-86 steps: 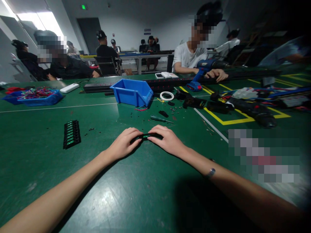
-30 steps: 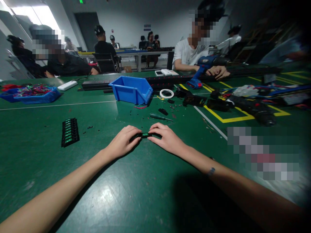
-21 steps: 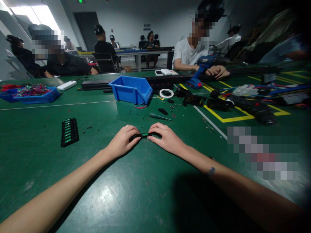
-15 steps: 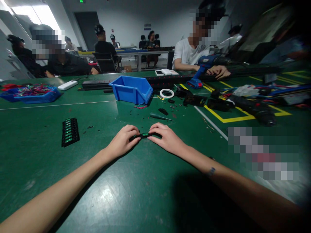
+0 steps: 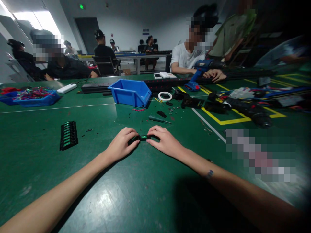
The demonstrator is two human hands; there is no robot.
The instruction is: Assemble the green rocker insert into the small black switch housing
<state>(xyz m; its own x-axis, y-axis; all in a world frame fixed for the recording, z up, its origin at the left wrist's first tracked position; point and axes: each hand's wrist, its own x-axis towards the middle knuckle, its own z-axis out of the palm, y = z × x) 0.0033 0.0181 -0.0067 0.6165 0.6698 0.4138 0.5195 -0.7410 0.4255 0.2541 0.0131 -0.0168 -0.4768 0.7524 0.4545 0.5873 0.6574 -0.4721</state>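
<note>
Between my two hands, low over the green table [image 5: 102, 174], is a small black piece with a green circuit board [image 5: 144, 137] in its middle. My left hand [image 5: 124, 142] pinches its left end between thumb and fingers. Its right end is closed in the thumb and fingers of my right hand [image 5: 163, 139]. Fingertips hide both ends. Off to the left lies a block of several similar black pieces with green boards [image 5: 68, 136], set side by side in a row. Just beyond my hands rests a screwdriver [image 5: 156, 119] with a dark green handle.
A blue bin [image 5: 131, 92] stands ahead, near a white ring [image 5: 165, 96] and scattered small screws. Blue trays of wires [image 5: 36, 97] sit far left. To the right are a blue cordless drill [image 5: 196, 76] and a black power tool [image 5: 252, 110]. Co-workers sit across the table.
The view has shifted slightly, so the scene sits a little lower and further left. Both hands keep the same grip on the small piece.
</note>
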